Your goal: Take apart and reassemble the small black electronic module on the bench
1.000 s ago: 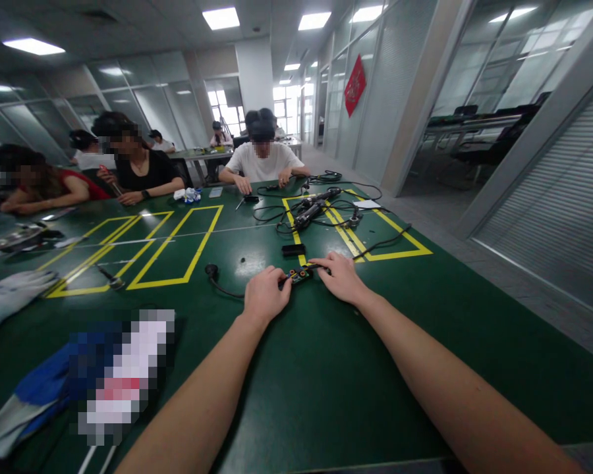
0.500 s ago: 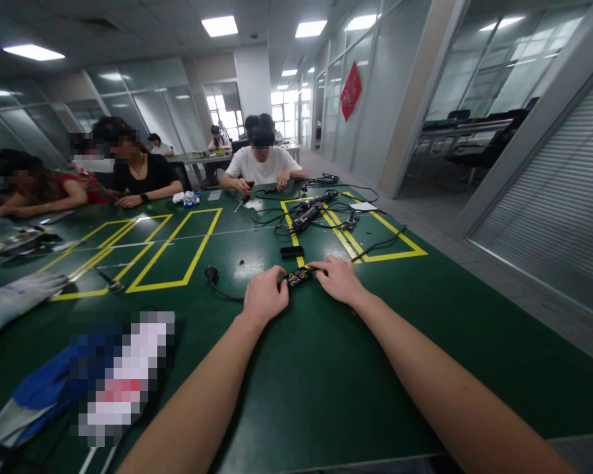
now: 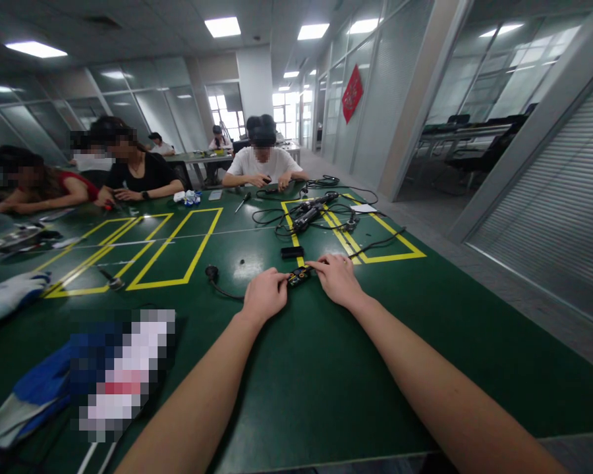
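Touching black module at opposite ends, left hand and right hand, grips unclear, front table edge well apart

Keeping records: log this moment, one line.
left hand: at cable box's left end; right hand: at right end; black plug: on table

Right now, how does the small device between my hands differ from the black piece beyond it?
The device shows yellowish parts; the black piece looks plain. The device sits between your left hand and right hand; the black piece lies untouched. Both rest on the green table.
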Motion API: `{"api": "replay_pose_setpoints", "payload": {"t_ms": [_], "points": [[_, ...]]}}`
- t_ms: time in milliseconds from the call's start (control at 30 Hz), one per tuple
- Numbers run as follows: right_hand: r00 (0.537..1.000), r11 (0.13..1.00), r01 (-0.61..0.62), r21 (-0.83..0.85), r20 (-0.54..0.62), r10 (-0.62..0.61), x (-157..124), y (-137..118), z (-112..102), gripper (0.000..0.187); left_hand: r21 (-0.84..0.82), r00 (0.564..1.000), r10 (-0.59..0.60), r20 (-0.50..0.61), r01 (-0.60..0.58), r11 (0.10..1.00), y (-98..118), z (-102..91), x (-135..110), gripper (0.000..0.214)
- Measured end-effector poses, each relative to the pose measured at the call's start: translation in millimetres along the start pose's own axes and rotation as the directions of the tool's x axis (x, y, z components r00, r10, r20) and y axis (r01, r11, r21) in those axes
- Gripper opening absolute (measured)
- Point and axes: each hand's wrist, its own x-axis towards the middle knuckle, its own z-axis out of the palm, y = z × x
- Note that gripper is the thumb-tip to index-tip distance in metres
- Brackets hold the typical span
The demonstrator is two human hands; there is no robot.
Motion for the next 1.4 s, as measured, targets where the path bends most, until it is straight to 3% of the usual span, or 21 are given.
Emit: {"api": "replay_pose_setpoints", "payload": {"t_ms": [333,667,833,1000,1200,1400], "points": [[0.999,0.999,0.013,0.031,0.035,-0.014,0.8,-1.3,-1.9,0.046,-0.065,0.998,0.069,0.013,-0.068,0.996,-4.7,-2.3,1.4,0.035],[0.992,0.984,0.057,0.169,0.104,-0.076,2.8,0.8,-2.6,0.052,-0.151,0.990,0.135,0.026,-0.130,0.980,-13.9,-0.8,3.4,0.035],[0.994,0.980,0.027,0.196,0.096,-0.046,-0.2,-1.8,-5.3,0.051,-0.177,0.997,0.072,0.034,-0.065,0.982,-12.1,-1.1,2.8,0.034],[0.995,0.978,0.005,0.206,0.101,-0.027,-6.3,1.5,-7.2,0.051,-0.161,0.999,0.017,-0.029,-0.021,0.987,-7.9,0.9,1.2,0.030],[0.997,0.974,0.010,0.226,0.077,-0.028,-10.0,2.2,-10.3,0.038,-0.181,0.994,-0.046,-0.095,0.028,0.983,-13.1,6.2,8.9,0.018],[0.997,0.945,0.036,0.326,0.050,-0.055,-9.2,2.0,-15.1,0.032,-0.210,0.991,-0.034,-0.130,0.006,0.978,-15.7,7.4,12.9,0.020]]}}
